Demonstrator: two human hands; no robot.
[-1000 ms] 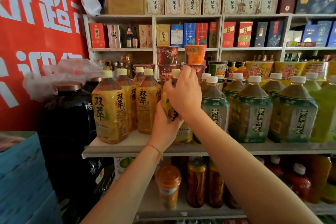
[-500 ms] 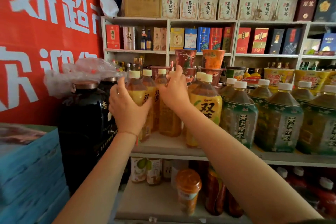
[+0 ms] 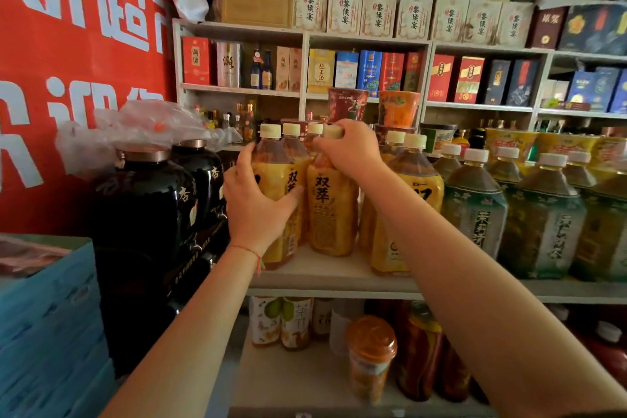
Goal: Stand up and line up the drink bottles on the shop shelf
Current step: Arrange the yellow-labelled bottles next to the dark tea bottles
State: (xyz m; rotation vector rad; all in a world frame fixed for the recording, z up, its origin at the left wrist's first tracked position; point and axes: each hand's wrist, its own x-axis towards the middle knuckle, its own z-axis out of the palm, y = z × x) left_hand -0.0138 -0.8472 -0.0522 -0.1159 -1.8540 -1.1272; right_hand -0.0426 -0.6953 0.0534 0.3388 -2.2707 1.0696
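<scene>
Several yellow-labelled tea bottles with white caps stand upright at the left end of the white shop shelf (image 3: 325,276). My left hand (image 3: 256,204) grips the body of the front-left yellow bottle (image 3: 271,173), thumb across its label. My right hand (image 3: 351,149) holds the neck and cap of the middle yellow bottle (image 3: 330,210), which stands upright on the shelf. Another yellow bottle (image 3: 412,180) stands to the right behind my right forearm. Green-labelled tea bottles (image 3: 475,214) fill the row further right.
Two large black jars (image 3: 149,200) stand left of the shelf under a plastic bag. Blue crates (image 3: 51,322) sit at lower left. Instant noodle cups (image 3: 398,108) stand behind the bottles. A lower shelf holds more bottles and an orange-lidded cup (image 3: 371,353). Boxed goods fill the upper shelves.
My left hand went from the middle bottle to the front-left bottle and now wraps it. My right hand shifted onto the cap of the middle bottle, which now faces forward.
</scene>
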